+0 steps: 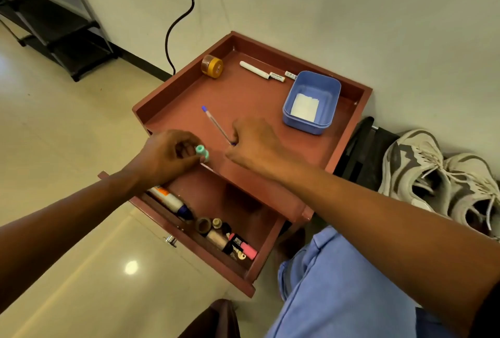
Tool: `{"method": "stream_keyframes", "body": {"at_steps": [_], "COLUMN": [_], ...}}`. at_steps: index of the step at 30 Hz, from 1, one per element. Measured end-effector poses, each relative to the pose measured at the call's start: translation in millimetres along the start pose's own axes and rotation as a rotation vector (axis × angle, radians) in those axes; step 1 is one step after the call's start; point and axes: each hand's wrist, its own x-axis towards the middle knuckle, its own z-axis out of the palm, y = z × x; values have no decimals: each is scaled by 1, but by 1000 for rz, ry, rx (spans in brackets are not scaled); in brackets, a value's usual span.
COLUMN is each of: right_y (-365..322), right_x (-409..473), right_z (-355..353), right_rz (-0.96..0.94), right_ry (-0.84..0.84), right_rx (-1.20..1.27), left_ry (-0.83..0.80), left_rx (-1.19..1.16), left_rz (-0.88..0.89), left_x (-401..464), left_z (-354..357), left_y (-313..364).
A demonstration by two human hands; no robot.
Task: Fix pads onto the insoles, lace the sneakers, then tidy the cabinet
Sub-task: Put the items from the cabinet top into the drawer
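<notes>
The cabinet (pixel 189 88) stands against the wall, its drawer (pixel 216 253) pulled open. On its recessed top, the right hand (pixel 257 145) pinches the near end of a blue-capped pen (pixel 215 122). The left hand (pixel 167 156) grips a small mint-green spool (pixel 202 151) at the top's front edge. A blue tub (pixel 311 102), white markers (pixel 261 71) and an amber jar (pixel 212 66) lie farther back. The sneakers (pixel 438 175) sit on the floor to the right.

Glossy painted cabinet (pixel 351 126) (wood, seemingly); smooth plastic tub (pixel 328 85).
</notes>
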Motion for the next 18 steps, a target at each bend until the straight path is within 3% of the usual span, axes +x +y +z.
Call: {"method": "stream_keyframes", "body": {"at_steps": [6,10,13,18], "right_y": [-25,-22,-12,-6], "right_x": [-40,-51,-53,-53], "right_z": [19,47,64,98], "right_rz": [34,62,98,41], "right_ry": [-260,-542,-613,-594], "right_rx": [70,-97,-150,-202], "left_ry": [-304,-340,-341,-384], "left_rx": [18,192,260,310], "left_rz": [-119,-217,-242,-271], "left_x": [-39,-37,-27,-7], "left_z": [14,40,62,96], "left_y": [-18,-35,-42,-46]}}
